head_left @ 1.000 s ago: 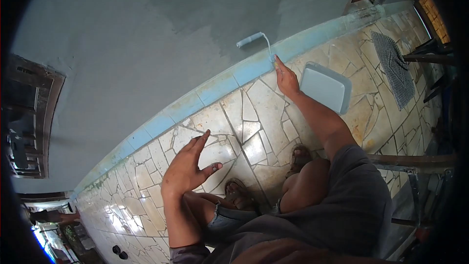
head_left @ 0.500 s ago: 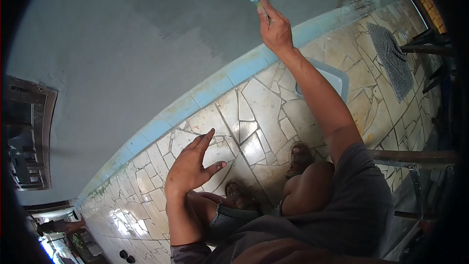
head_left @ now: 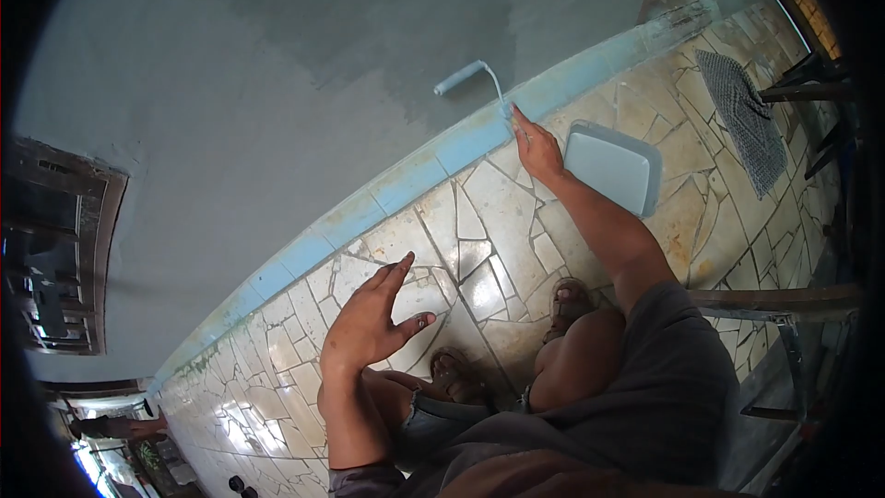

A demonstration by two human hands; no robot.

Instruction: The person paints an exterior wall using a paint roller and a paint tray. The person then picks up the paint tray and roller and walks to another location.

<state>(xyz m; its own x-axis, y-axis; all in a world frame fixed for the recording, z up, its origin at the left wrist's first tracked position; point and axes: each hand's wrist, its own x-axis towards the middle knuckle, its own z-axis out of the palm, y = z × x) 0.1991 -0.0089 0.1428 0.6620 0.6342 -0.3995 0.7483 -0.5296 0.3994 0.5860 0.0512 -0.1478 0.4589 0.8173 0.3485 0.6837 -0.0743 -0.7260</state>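
My right hand (head_left: 537,148) is closed around the handle of a paint roller (head_left: 459,78), just above the blue tile skirting (head_left: 396,186). The roller's pale sleeve lies at the lower part of the grey wall (head_left: 277,83); whether it touches the surface I cannot tell. Darker, wet-looking grey spreads over the wall above it. A paint tray (head_left: 612,169) with light grey-blue paint sits on the floor beside my right wrist. Over the floor, my left hand (head_left: 369,318) hangs with thumb and fingers apart, holding nothing.
Irregular stone tiles cover the floor (head_left: 479,203). A patterned mat (head_left: 740,120) lies at the right, near dark chair legs. A wooden-edged piece of furniture (head_left: 779,301) stands close by my right side. At the left is a wood-framed window (head_left: 64,244); another person (head_left: 120,427) shows at the lower left.
My right hand has brought the roller down the wall toward the blue skirting. More of the paint tray now shows. My left hand stays open, nearly unmoved.
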